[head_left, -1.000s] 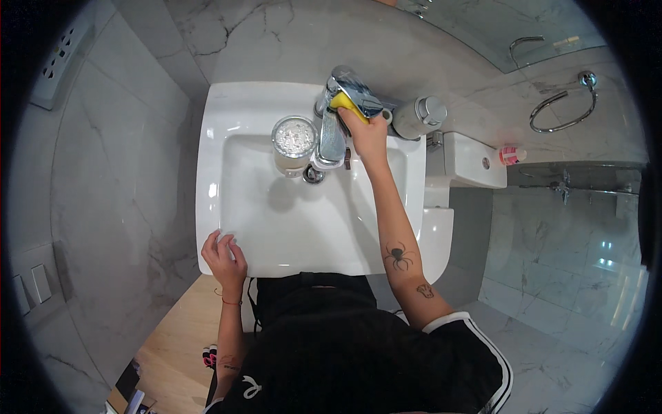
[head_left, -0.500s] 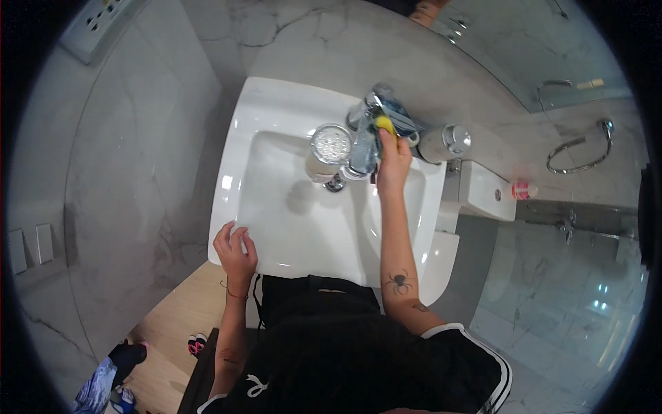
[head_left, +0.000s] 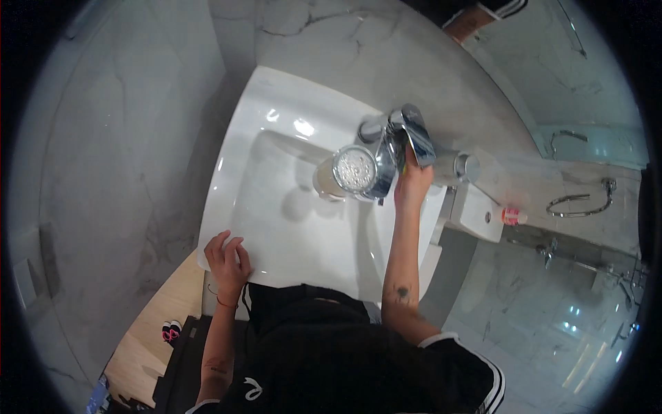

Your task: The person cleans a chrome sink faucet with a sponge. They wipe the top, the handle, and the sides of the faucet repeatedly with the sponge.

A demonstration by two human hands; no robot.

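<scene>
My right hand point(head_left: 414, 185) reaches to the chrome faucet point(head_left: 415, 131), its fingers closed behind and under the lever. Only a sliver of a yellow-green sponge point(head_left: 400, 164) shows at the fingers; the faucet hides the rest. Left of the spout, over the white sink point(head_left: 276, 238), is a clear glass point(head_left: 324, 181) with a bubbly, foamy-looking round top. Whether it touches the spout, I cannot tell. My left hand point(head_left: 227, 261) rests at the sink's near left rim, empty, fingers loosely bent and apart.
Behind the faucet on the right stands a silver-topped dispenser point(head_left: 465, 165). Past it are a white toilet tank point(head_left: 476, 215) and a pink-and-white bottle point(head_left: 512, 216). A mirror point(head_left: 531, 90) borders the back right. Shoes point(head_left: 171, 330) lie on the floor at lower left.
The view has tilted and shifted. My right hand has gone from the faucet's front to under its lever, so the sponge is now mostly hidden. My left hand stays at the rim.
</scene>
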